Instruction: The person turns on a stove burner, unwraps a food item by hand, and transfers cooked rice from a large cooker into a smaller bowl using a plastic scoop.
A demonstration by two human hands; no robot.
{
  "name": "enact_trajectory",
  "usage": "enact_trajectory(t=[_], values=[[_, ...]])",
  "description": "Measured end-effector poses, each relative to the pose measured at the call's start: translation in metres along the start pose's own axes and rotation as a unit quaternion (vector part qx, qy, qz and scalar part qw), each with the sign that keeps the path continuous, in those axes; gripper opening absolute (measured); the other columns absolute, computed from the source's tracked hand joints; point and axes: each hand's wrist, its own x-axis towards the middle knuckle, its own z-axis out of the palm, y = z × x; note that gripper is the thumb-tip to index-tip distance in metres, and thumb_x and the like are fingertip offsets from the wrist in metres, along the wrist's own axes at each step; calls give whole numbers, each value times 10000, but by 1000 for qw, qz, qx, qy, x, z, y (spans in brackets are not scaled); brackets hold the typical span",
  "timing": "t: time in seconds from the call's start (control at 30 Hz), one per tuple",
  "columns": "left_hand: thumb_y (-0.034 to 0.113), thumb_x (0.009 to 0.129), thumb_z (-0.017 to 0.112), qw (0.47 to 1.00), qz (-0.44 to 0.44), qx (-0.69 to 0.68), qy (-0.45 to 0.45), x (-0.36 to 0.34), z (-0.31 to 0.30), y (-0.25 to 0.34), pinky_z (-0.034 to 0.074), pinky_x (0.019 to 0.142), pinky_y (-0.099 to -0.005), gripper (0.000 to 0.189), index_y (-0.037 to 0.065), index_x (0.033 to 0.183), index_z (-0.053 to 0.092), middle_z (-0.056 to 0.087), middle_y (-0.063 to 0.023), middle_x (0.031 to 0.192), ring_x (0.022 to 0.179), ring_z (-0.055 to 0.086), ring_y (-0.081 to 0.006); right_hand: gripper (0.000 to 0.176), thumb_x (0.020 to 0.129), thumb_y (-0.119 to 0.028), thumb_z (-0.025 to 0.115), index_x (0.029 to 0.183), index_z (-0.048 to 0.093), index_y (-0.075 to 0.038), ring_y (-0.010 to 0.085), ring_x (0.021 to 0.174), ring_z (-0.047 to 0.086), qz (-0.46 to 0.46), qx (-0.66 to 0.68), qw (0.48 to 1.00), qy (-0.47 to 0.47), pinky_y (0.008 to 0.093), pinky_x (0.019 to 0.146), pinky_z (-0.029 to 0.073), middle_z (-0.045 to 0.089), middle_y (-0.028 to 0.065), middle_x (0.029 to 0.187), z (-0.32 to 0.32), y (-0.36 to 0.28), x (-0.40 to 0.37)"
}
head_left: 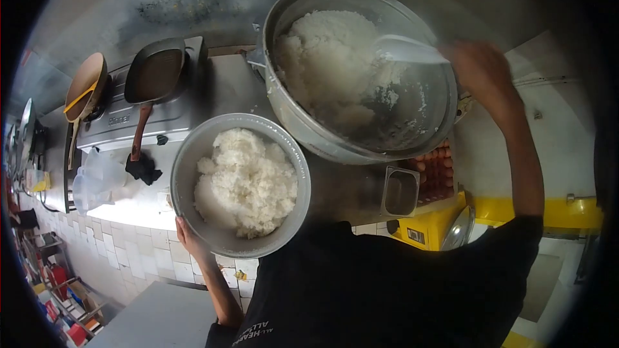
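Observation:
White rice (332, 58) lies in a large metal pot (293, 113), heaped toward its left side. My right hand (478, 67) is closed round the handle of a white paddle (412, 50), whose blade reaches into that pot beside the rice. Lower left of it, a smaller round metal bowl (187, 174) holds a mound of rice (248, 180). My left hand (187, 235) grips the bowl's lower left rim, with the fingers partly hidden beneath it.
A stove (116, 122) at the left carries a square dark pan (155, 74) and a tan pan (82, 87). Clear plastic containers (97, 180) sit before it. An empty metal tin (400, 192) and eggs (440, 167) are below the large pot, near a yellow appliance (425, 225).

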Motion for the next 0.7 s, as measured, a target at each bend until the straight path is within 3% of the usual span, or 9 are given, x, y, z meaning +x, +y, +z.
enact_trajectory(t=[0.07, 0.13, 0.17, 0.23, 0.3, 0.37, 0.43, 0.47, 0.7], values=[[410, 1003, 453, 999, 6, -24, -44, -6, 4, 8, 458, 833, -292, 522, -48, 1240, 534, 567, -116, 1134, 975, 544, -178, 220, 917, -104, 485, 1041, 665, -80, 281, 766, 650, -43, -32, 998, 27, 356, 685, 513, 656, 122, 805, 48, 8, 20], [417, 1002, 450, 999, 14, 38, 26, -5, 6, 6, 458, 825, -288, 527, -47, 1235, 535, 579, -116, 1119, 963, 546, -178, 159, 875, -89, 528, 897, 681, -52, 269, 730, 653, -32, -72, 997, -11, 363, 648, 513, 659, 113, 759, 68, -5, 51], [425, 1004, 440, 1000, -15, 20, 9, -8, 9, 14, 454, 831, -291, 536, -48, 1241, 527, 577, -116, 1123, 968, 547, -179, 159, 875, -89, 528, 897, 681, -52, 269, 730, 653, -33, -71, 997, -13, 363, 648, 513, 659, 113, 759, 87, -8, 65], [424, 1005, 436, 999, -20, 22, 15, -11, 14, 18, 450, 840, -293, 538, -47, 1251, 518, 573, -117, 1134, 976, 545, -181, 136, 816, -76, 569, 727, 665, -38, 278, 677, 651, -92, -88, 992, -26, 376, 607, 515, 648, 117, 685, 124, -14, 88], [424, 1007, 432, 999, -26, 24, 24, -7, 14, 11, 446, 849, -296, 541, -47, 1260, 509, 568, -119, 1144, 984, 543, -183, 98, 799, -70, 569, 745, 643, -35, 292, 697, 651, -132, -63, 988, -47, 404, 616, 509, 634, 129, 684, 131, -6, 111], [411, 1011, 422, 986, 16, 129, 107, -4, 4, 1, 438, 868, -301, 535, -46, 1279, 492, 562, -121, 1163, 1005, 539, -187, 63, 782, -63, 569, 764, 621, -33, 307, 717, 650, -173, -31, 982, -73, 432, 625, 504, 619, 142, 684, 138, -8, 125], [403, 1014, 418, 992, 0, 102, 73, -7, 10, 12, 437, 865, -301, 524, -44, 1276, 491, 560, -119, 1161, 1005, 535, -186, 75, 754, -69, 583, 694, 615, -37, 309, 705, 647, -250, -40, 964, -76, 438, 637, 502, 615, 142, 668, 141, -6, 146], [395, 1016, 414, 996, -15, 75, 39, -11, 13, 19, 435, 862, -301, 513, -42, 1273, 491, 558, -117, 1159, 1004, 530, -184, 75, 754, -69, 583, 694, 615, -37, 309, 705, 647, -251, -38, 964, -75, 438, 637, 502, 615, 142, 668, 148, -7, 152], [365, 1033, 351, 995, 20, 92, 27, -10, 28, 30, 440, 806, -302, 464, -36, 1189, 525, 569, -102, 1052, 922, 525, -173, 54, 704, -9, 598, 657, 598, -34, 342, 682, 628, -246, 49, 959, -131, 450, 590, 471, 598, 157, 645, 187, -13, 164]])
